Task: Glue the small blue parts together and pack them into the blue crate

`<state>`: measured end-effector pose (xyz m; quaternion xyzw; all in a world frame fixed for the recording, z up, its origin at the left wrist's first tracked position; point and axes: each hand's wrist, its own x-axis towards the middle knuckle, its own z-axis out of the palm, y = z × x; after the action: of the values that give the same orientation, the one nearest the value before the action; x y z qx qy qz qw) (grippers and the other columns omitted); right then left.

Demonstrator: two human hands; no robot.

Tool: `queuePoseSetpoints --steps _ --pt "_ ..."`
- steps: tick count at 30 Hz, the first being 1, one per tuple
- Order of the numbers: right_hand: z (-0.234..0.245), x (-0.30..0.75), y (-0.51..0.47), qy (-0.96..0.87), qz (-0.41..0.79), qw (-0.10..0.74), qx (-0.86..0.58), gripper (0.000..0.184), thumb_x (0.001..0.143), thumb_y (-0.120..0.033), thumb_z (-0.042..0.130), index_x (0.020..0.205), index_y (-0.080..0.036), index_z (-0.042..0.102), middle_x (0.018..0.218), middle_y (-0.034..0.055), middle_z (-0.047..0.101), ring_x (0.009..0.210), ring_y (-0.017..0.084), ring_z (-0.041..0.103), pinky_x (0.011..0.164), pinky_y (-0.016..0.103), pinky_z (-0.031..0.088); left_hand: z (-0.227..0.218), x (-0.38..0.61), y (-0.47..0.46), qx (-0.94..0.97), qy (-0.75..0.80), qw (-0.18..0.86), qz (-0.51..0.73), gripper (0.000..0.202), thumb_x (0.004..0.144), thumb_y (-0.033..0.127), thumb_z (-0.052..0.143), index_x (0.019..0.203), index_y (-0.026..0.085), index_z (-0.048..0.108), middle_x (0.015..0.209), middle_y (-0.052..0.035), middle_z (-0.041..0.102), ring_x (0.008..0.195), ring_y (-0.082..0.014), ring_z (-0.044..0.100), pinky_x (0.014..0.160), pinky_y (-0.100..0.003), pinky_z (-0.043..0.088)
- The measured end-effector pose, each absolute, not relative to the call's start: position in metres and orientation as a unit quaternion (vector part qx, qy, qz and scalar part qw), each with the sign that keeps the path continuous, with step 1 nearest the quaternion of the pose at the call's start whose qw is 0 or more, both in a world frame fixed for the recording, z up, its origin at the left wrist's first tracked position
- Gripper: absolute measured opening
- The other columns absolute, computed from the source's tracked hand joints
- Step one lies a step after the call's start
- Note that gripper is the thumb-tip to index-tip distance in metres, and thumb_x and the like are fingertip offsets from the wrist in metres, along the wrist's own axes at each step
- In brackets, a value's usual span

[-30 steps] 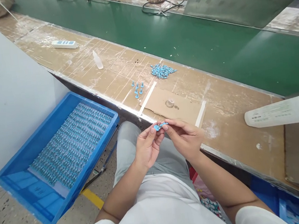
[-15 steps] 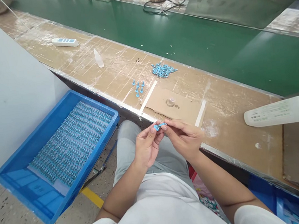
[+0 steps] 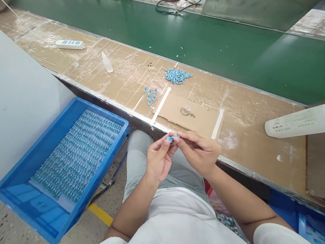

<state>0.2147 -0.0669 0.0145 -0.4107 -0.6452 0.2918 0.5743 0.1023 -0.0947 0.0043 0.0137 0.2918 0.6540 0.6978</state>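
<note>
My left hand (image 3: 158, 158) and my right hand (image 3: 198, 151) meet above my lap, at the bench's front edge. Both pinch one small blue plastic part (image 3: 171, 138) between their fingertips. A pile of the same blue parts (image 3: 176, 75) lies farther back on the cardboard-covered bench (image 3: 238, 130). Several single blue parts (image 3: 150, 94) stand upright nearer to me, left of a white tape strip. To my left a blue tray (image 3: 39, 210) holds several rows of blue parts (image 3: 79, 153).
A small clear ring (image 3: 185, 111) rests on a cardboard patch before my hands. A white power strip (image 3: 304, 120) lies at the right, another (image 3: 70, 44) far left, beside a small clear bottle (image 3: 106, 63). The green conveyor belt (image 3: 200, 37) runs behind the bench. A white wall panel (image 3: 7, 94) stands left.
My hands stay together on the blue part, with my fingers closing in over it a little. The view has drifted slightly; nothing on the bench has moved.
</note>
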Motion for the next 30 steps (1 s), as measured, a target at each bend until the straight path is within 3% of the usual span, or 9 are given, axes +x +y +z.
queuePoseSetpoints --steps 8,13,24,30 --pt "0.0159 0.2131 -0.069 -0.658 0.27 0.57 -0.411 0.032 0.076 -0.014 0.076 0.102 -0.032 0.074 0.094 0.0013 0.075 0.081 0.02 0.072 0.073 0.035 0.063 0.0023 0.1013 -0.0961 0.019 0.31 0.687 0.656 0.028 0.065 0.022 0.084 0.091 0.013 0.076 0.097 -0.0086 0.076 0.088 -0.0171 0.072 0.085 -0.025 0.057" --pt "0.0196 0.2118 -0.0691 -0.67 0.281 0.571 -0.383 0.034 0.077 -0.011 0.074 0.104 -0.031 0.073 0.1 0.002 0.075 0.087 0.022 0.072 0.078 0.039 0.062 0.0001 0.1007 -0.0968 0.036 0.321 0.678 0.66 0.027 0.063 0.024 0.086 0.087 0.015 0.077 0.091 -0.0078 0.076 0.081 -0.0158 0.072 0.079 -0.025 0.058" --pt "0.0212 0.2118 -0.0673 -0.7 0.231 0.572 -0.359 0.043 0.071 -0.009 0.077 0.106 -0.034 0.072 0.094 -0.0003 0.076 0.079 0.02 0.073 0.067 0.032 0.063 0.0022 0.0982 -0.1005 0.058 0.311 0.684 0.657 0.028 0.064 0.027 0.086 0.087 0.015 0.077 0.094 -0.0087 0.076 0.083 -0.0165 0.071 0.079 -0.025 0.056" --pt "0.019 0.2185 -0.0621 -0.701 0.265 0.57 -0.337 0.037 0.072 -0.012 0.078 0.103 -0.031 0.073 0.094 0.0012 0.075 0.082 0.021 0.073 0.082 0.04 0.062 0.0035 0.0982 -0.101 0.075 0.308 0.685 0.656 0.026 0.063 0.027 0.086 0.086 0.017 0.078 0.089 -0.0061 0.076 0.08 -0.0148 0.071 0.074 -0.022 0.056"
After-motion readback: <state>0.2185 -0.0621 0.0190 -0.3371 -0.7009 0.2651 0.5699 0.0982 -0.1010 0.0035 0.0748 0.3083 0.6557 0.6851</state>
